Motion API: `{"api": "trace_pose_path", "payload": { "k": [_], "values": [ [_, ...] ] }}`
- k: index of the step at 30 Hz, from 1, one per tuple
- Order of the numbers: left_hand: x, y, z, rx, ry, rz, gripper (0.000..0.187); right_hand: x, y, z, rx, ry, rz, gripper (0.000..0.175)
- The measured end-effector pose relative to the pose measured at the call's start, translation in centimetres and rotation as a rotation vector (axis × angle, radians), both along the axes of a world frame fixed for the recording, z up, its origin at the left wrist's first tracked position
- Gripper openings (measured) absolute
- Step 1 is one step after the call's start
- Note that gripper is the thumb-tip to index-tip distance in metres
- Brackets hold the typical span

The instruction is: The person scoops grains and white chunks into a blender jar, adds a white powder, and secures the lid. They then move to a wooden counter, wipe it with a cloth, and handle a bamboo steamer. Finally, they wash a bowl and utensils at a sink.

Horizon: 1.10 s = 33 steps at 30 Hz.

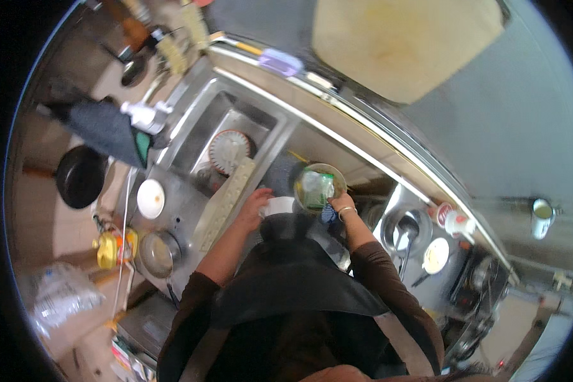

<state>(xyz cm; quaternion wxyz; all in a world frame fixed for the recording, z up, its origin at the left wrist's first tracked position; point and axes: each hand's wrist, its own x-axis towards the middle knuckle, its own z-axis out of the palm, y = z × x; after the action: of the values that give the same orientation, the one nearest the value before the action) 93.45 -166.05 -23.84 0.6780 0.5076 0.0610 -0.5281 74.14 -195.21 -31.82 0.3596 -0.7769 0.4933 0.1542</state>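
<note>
My left hand [254, 210] grips the left side of a white container [280, 205], held close to my apron. With my right hand [344, 204], which wears a bangle at the wrist, I hold the near right rim of a round bowl [341, 175]. A clear and green plastic packet [318, 187] lies inside that bowl. Below the right fingers shows a patch of blue patterned cloth [328, 214]; whether the hand holds it is unclear. My dark apron [296, 272] hides part of the counter beneath.
Left of my hands is a steel sink [262, 107] with a rimmed plate [229, 143] inside. A pale perforated strip [227, 205] lies along its near edge. Rightward are a steel bowl with a ladle [406, 229] and a white plate [435, 255]. A raised ledge [363, 129] runs beyond.
</note>
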Motion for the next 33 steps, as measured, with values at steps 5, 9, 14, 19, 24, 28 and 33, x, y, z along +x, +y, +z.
{"api": "trace_pose_path", "payload": {
  "k": [5, 9, 14, 19, 24, 28, 33],
  "values": [
    [-2.6, -5.2, 1.0, 0.061, -0.271, -0.280, 0.045, -3.8, 4.3, 8.4, 0.462, -0.323, -0.078, 0.060],
    [-7.8, -9.6, 3.4, -0.195, -0.356, -0.678, 0.045, -9.4, 10.1, 15.2, 0.756, -0.795, -0.179, 0.042],
    [-17.2, -13.5, 7.2, -0.516, -0.340, -1.031, 0.033, -21.7, 14.1, 21.7, 0.403, -0.747, -0.674, 0.034],
    [-24.9, -16.8, 7.1, -0.264, -0.343, -1.005, 0.025, -41.8, 13.8, 24.9, 0.420, -1.148, -1.098, 0.024],
    [-33.0, -20.0, 4.5, -0.053, -0.533, -0.749, 0.014, -59.3, 8.4, 21.0, 0.172, -1.226, -1.540, 0.027],
    [-39.2, -23.7, 5.9, -0.153, -1.040, -0.590, 0.012, -68.1, 0.2, 16.1, 0.408, -1.278, -1.625, 0.044],
    [-50.1, -30.4, 5.9, -0.235, -1.316, -0.773, 0.035, -71.3, -4.2, 11.9, 0.652, -0.903, -1.363, 0.045]
  ]
}}
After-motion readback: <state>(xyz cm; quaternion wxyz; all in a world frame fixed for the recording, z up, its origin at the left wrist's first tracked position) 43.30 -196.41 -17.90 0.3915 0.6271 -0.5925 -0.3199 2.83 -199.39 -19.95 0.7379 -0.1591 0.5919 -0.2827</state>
